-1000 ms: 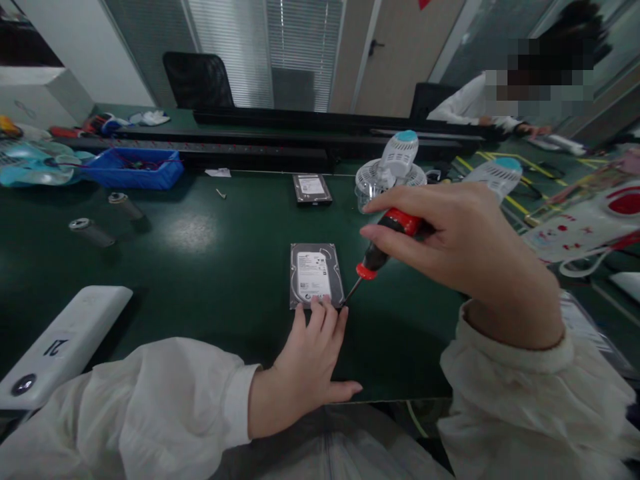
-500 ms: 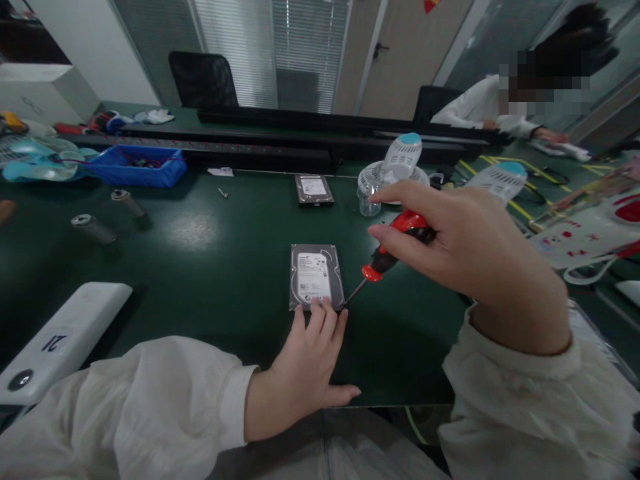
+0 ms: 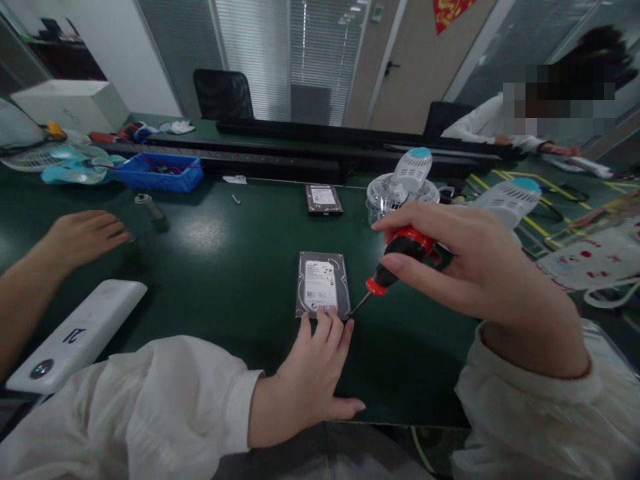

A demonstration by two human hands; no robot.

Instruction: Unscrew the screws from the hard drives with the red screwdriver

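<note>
A hard drive (image 3: pixel 323 285) with a white label lies flat on the dark green table. My left hand (image 3: pixel 313 370) rests its stretched fingertips on the drive's near edge, thumb spread out to the right. In my right hand (image 3: pixel 450 260) is a red and black screwdriver (image 3: pixel 395 263), gripped by the handle and slanted down to the left. Its tip touches or nearly touches the drive's near right corner, close to my left fingertips; the exact contact is too small to make out.
Beyond lies a second hard drive (image 3: pixel 323 199). White fans (image 3: pixel 413 173) stand at right. A co-worker's hand (image 3: pixel 87 240) reaches in from the left near a metal cylinder (image 3: pixel 149 207). A blue bin (image 3: pixel 160 173), white power bank-like device (image 3: pixel 77 337) and small screw (image 3: pixel 236 199) lie leftward.
A co-worker's hand and forearm have come in from the left, where a second metal cylinder stood in view. The whole view has shifted slightly; my hands keep their places at the drive.
</note>
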